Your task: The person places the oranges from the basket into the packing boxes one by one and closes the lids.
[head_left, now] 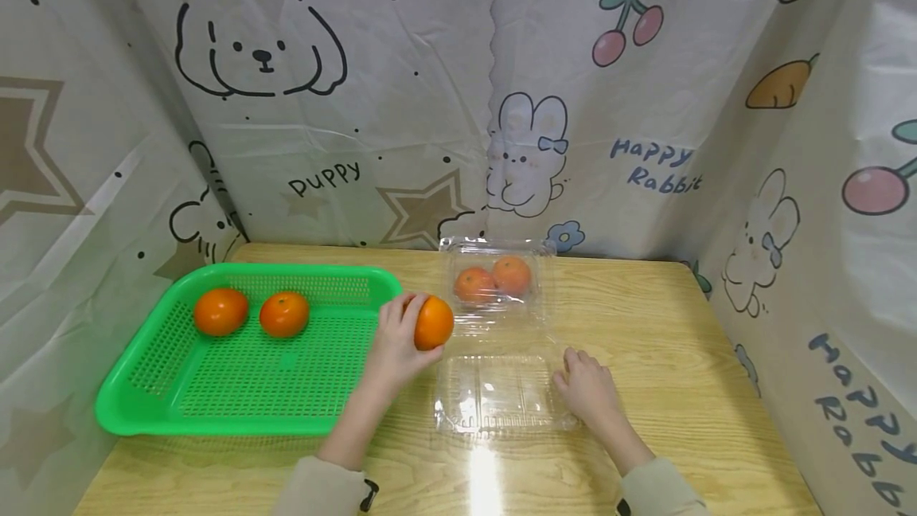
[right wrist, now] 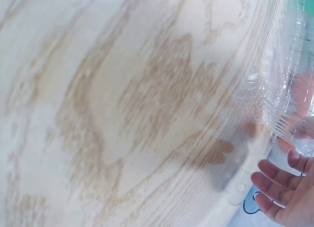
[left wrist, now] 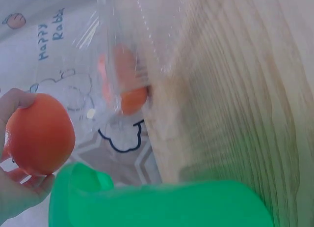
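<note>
My left hand (head_left: 396, 341) grips an orange (head_left: 434, 322) between thumb and fingers, above the right rim of the green basket (head_left: 251, 428). The left wrist view shows the same orange (left wrist: 41, 134) held in the air. Two more oranges sit in the basket's back left part, one (head_left: 221, 311) beside the other (head_left: 284, 314). A clear plastic clamshell box (head_left: 494, 408) lies open on the table, with two oranges (head_left: 512, 275) in its far half. At the box's right side is my right hand (head_left: 591, 388); its fingers (right wrist: 274, 175) are loosely extended, and one appears to touch the plastic edge.
The wooden table (head_left: 645, 325) reaches back to a printed curtain (head_left: 423, 102), which also hangs along the left and right sides. The basket stands close to the left curtain. Light glares off the table in front of the box.
</note>
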Demonstrator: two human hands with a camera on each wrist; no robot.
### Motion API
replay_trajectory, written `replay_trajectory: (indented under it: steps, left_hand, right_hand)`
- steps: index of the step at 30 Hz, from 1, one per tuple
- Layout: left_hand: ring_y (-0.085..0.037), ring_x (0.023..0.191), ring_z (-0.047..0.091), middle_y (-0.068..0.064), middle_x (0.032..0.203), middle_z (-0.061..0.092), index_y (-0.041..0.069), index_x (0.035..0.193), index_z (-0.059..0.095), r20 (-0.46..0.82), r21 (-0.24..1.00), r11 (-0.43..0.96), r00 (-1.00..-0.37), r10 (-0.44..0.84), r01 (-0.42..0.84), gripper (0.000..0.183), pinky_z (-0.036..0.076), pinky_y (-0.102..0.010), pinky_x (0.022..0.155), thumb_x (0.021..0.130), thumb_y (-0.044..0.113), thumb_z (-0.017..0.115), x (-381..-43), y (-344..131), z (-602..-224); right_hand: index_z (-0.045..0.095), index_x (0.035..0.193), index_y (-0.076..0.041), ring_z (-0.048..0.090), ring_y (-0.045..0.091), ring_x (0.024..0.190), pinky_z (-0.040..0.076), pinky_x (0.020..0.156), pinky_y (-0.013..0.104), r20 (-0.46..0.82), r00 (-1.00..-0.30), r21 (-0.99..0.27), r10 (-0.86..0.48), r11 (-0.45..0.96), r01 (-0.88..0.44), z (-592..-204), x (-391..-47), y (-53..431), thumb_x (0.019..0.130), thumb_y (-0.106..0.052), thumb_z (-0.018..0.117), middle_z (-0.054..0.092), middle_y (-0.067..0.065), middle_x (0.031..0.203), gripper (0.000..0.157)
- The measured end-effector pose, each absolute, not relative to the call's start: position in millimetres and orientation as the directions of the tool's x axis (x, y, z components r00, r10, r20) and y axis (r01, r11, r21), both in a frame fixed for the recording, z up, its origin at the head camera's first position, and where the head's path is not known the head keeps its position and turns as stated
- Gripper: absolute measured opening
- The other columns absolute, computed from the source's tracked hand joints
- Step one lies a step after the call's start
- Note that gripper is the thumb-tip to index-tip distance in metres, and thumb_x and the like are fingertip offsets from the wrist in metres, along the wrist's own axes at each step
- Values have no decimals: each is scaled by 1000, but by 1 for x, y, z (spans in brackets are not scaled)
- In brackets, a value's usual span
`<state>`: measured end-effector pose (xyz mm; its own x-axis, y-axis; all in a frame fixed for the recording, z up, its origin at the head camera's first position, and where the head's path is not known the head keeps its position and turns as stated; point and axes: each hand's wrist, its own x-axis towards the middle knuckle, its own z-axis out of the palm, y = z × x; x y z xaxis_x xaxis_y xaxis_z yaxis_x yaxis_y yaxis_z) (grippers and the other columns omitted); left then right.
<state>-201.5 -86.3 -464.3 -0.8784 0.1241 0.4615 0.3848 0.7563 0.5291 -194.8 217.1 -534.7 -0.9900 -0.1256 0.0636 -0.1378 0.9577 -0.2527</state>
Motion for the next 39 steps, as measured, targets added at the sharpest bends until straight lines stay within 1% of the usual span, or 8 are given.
replay_trajectory:
  steps: [4,8,13,19,27,35,39]
  left_hand:
    - [-34,109,42,-16,120,45,6,122,50,477,515,748,-865,156,419,73,49,-49,79,57,16,81,-201,-77,-467]
    - [-34,108,43,-16,119,47,6,121,51,488,494,743,-851,192,451,72,48,-48,81,56,16,80,-202,-68,-469]
    - [-32,111,41,-15,123,45,9,125,48,451,502,729,-860,240,466,75,48,-47,83,58,17,79,-202,-57,-473]
    - [-29,113,41,-13,125,43,13,127,46,435,497,710,-851,294,499,75,48,-44,85,59,18,79,-203,-45,-479]
    - [-31,114,41,-15,126,43,10,126,47,435,456,701,-825,361,548,74,46,-44,88,60,20,80,-207,-33,-487]
    - [-31,112,42,-14,125,43,10,127,46,369,417,704,-815,446,575,76,45,-45,89,61,22,81,-209,-19,-494]
    - [-29,113,41,-12,125,43,12,127,45,331,393,709,-809,485,586,74,46,-41,88,63,25,80,-208,-12,-497]
  right_hand:
    - [48,81,-8,42,18,61,40,56,36,66,-990,-256,-124,957,-137,-535,-195,217,85,-23,56,47,2,71,17]
    - [47,80,-9,41,18,60,39,55,35,71,-990,-258,-124,956,-138,-535,-194,217,85,-23,56,45,2,70,17]
    - [47,80,-9,40,17,59,37,55,33,75,-989,-258,-125,956,-140,-535,-195,218,85,-23,55,44,1,69,17]
    - [48,81,-9,40,17,60,39,56,35,71,-989,-264,-127,954,-141,-534,-194,217,85,-23,55,45,1,69,17]
    - [49,82,-8,42,17,60,40,56,35,70,-990,-262,-125,955,-139,-534,-195,217,85,-23,56,47,2,70,17]
    - [48,81,-9,42,17,60,40,57,35,69,-990,-265,-125,954,-139,-535,-195,217,84,-23,57,46,2,70,17]
    - [49,82,-8,45,19,63,42,59,38,64,-991,-258,-121,957,-133,-535,-195,217,84,-25,56,48,3,72,18]
